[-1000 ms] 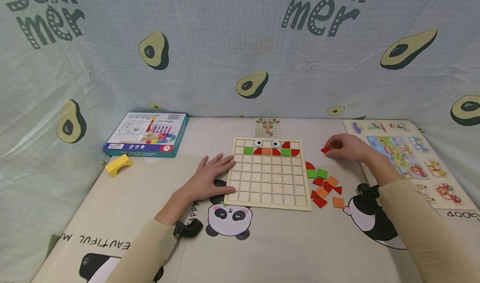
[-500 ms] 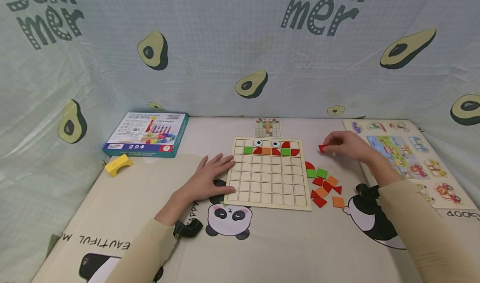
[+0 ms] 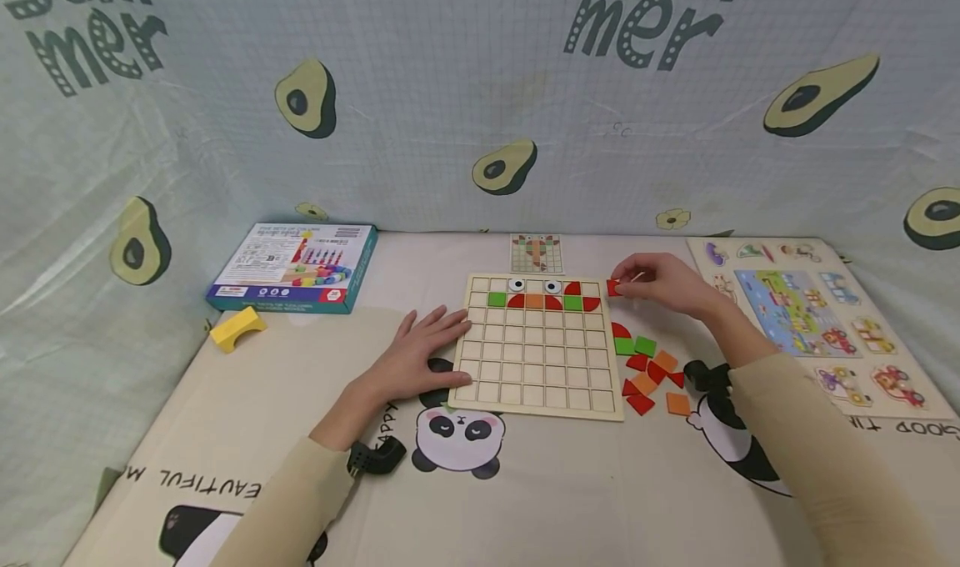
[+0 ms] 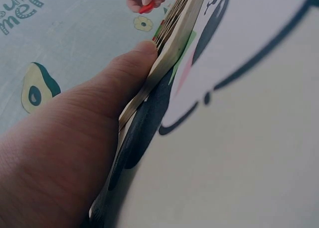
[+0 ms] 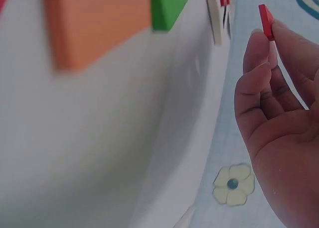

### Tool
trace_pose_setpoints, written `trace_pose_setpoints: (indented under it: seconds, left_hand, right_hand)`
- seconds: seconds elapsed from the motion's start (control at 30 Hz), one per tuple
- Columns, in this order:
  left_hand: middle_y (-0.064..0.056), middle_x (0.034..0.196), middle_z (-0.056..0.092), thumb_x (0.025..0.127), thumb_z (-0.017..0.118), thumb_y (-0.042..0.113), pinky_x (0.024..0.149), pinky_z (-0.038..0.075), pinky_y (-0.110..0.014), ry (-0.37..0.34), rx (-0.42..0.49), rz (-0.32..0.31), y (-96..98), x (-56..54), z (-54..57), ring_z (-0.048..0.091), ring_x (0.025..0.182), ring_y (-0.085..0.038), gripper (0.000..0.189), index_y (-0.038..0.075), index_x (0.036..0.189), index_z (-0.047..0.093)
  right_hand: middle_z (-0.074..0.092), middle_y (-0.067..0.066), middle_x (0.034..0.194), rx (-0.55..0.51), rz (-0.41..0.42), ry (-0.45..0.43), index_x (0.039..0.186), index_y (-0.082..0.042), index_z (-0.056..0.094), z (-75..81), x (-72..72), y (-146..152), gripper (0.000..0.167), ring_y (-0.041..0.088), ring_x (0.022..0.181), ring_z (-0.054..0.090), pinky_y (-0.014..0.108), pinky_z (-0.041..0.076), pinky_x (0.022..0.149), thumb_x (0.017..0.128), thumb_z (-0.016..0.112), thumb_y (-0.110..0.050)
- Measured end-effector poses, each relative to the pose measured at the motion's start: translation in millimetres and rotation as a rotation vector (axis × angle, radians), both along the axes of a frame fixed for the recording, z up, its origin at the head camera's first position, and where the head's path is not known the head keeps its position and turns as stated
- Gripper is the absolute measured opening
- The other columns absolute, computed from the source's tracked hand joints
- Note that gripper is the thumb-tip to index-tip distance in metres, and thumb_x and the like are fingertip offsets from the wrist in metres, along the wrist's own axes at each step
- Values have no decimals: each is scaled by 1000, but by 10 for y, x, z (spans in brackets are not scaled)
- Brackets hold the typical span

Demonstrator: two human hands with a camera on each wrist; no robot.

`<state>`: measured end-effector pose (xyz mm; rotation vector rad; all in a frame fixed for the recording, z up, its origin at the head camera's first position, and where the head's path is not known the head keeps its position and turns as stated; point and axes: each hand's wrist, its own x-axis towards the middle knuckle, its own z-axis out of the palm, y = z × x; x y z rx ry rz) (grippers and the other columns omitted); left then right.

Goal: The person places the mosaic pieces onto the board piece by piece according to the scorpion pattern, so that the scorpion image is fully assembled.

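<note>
A wooden grid board point(image 3: 532, 358) lies in the middle of the table, with red, green and orange tiles and two eye pieces in its top rows. My left hand point(image 3: 420, 354) rests with fingers spread along the board's left edge; in the left wrist view its thumb point(image 4: 129, 68) lies on the rim. Between thumb and fingertips my right hand point(image 3: 663, 283) pinches a small red tile point(image 5: 267, 22), held just off the board's upper right corner. Loose red, orange and green tiles point(image 3: 643, 346) lie to the right of the board.
Behind the board lies a small pattern card point(image 3: 536, 254). A picture puzzle board point(image 3: 817, 317) is at the right. Back left are a boxed toy set point(image 3: 292, 268) and a yellow arch block point(image 3: 237, 329). A printed cloth wall point(image 3: 420, 92) stands behind.
My right hand has moved left with the red tile, from beside the puzzle board to the grid board's upper right corner. The left hand has stayed in place.
</note>
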<state>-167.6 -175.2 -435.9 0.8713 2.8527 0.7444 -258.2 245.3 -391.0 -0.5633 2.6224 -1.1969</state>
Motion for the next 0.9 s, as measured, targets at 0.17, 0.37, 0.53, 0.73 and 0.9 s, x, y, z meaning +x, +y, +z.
trace_pose_setpoints:
  seconds: [0.17,0.37,0.53,0.73,0.9]
  left_hand:
    - [-1,163,32,86,75,53,119,-2,-57,-1,-1,-2,2,8,7,14,153,-28,84,14,155,44]
    - [-2,162,33,86,75,52,119,-2,-57,3,4,-4,4,15,15,14,153,-29,84,13,154,44]
    - [-1,162,33,86,75,53,119,-2,-56,5,2,0,2,13,12,14,153,-28,85,14,155,44]
    - [-2,162,33,86,75,52,119,-2,-57,7,4,-3,3,11,6,14,153,-28,84,13,154,45]
    - [-2,162,33,87,74,52,119,-2,-57,11,6,-5,3,10,1,15,153,-29,84,13,154,45]
  right_hand:
    - [66,11,103,-30,21,-8,111,-1,69,38,-15,-192,21,26,89,61,25,51,75,96,71,-16]
    - [63,12,102,-54,34,-17,111,0,67,78,-61,-438,20,27,89,61,29,52,77,96,71,-13]
    - [62,13,101,-92,54,-34,111,1,66,105,-91,-632,20,30,88,64,35,53,80,96,71,-11]
    - [61,13,99,-123,87,-42,110,1,66,105,-124,-825,18,32,88,63,38,54,78,96,71,-9]
    - [62,12,99,-113,124,-3,110,-1,68,118,-146,-966,16,29,86,61,40,52,76,96,70,-8]
